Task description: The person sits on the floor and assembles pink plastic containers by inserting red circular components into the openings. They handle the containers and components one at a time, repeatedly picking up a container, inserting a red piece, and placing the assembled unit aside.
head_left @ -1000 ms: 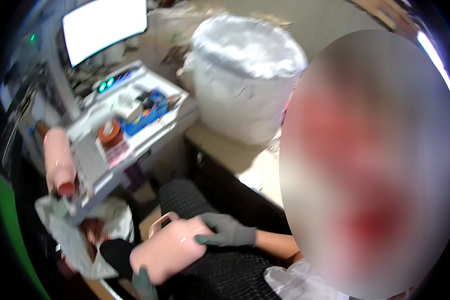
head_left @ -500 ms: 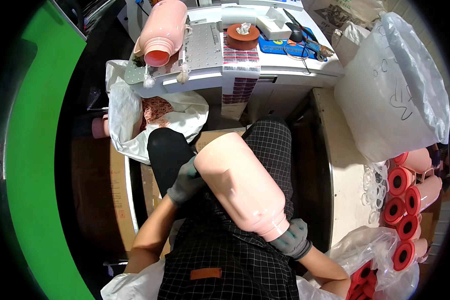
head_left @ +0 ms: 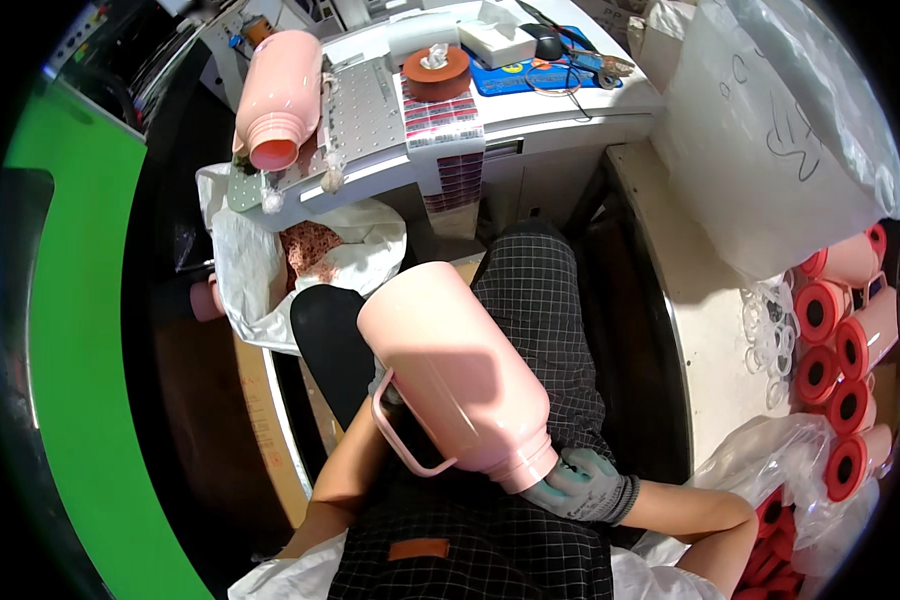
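A large pink jug (head_left: 460,370) with a loop handle (head_left: 398,440) lies slanted above my lap, its neck toward the lower right. My right hand (head_left: 585,485), in a grey and green work glove, is closed at the neck, its fingers partly out of sight at the mouth. Behind the body and handle, my left hand (head_left: 377,380) supports the jug near its base end; most of that gloved hand is hidden. Another pink jug (head_left: 282,90) lies on the perforated metal plate (head_left: 365,110) of the workbench, its open mouth facing me.
A white bag (head_left: 245,270) with pinkish scraps hangs below the bench. An orange tape roll (head_left: 437,75) sits on a label strip (head_left: 445,125), beside pliers (head_left: 605,68). At right are a big white sack (head_left: 770,140), clear rings (head_left: 770,335) and several pink jugs (head_left: 870,335).
The jug has turned about its length, bringing its handle into sight on the left. My left hand has slipped mostly behind it. The whole view has also shifted.
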{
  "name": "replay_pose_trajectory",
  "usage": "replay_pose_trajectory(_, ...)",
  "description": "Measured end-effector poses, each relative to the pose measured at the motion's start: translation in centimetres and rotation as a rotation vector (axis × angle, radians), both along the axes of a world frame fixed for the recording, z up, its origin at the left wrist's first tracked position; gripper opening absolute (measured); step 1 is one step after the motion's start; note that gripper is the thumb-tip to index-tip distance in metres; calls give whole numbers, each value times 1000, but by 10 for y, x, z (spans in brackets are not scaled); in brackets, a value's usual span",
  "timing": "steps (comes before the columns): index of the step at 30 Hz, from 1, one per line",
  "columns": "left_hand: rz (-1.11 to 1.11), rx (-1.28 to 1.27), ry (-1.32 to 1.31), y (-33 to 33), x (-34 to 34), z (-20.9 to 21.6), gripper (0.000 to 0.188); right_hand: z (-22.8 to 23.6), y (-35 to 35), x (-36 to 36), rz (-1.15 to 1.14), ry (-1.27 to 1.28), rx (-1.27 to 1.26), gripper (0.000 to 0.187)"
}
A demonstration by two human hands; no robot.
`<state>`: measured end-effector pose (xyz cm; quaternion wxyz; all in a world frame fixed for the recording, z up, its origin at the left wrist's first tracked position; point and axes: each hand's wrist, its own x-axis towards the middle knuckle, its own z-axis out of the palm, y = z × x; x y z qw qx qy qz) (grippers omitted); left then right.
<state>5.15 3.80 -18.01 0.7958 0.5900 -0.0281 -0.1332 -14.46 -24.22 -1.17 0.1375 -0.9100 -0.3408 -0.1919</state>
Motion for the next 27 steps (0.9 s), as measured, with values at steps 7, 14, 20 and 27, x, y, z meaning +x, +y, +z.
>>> replay_pose_trajectory(7,0,113,-47,5,6,3,40,1,33,26,233,-341,-358,27)
replay_pose_trajectory(14,60,95,44,36,-31,12,42,21,95,48,210,-670,-603,12)
replay_pose_trajectory(20,52,139,34,36,-30,11,44,24,108,49,252,-756,-776,17)
replay_pose_trajectory(27,0,165,-14,24,-8,0,46,64,86,56,106,98,-45,19)
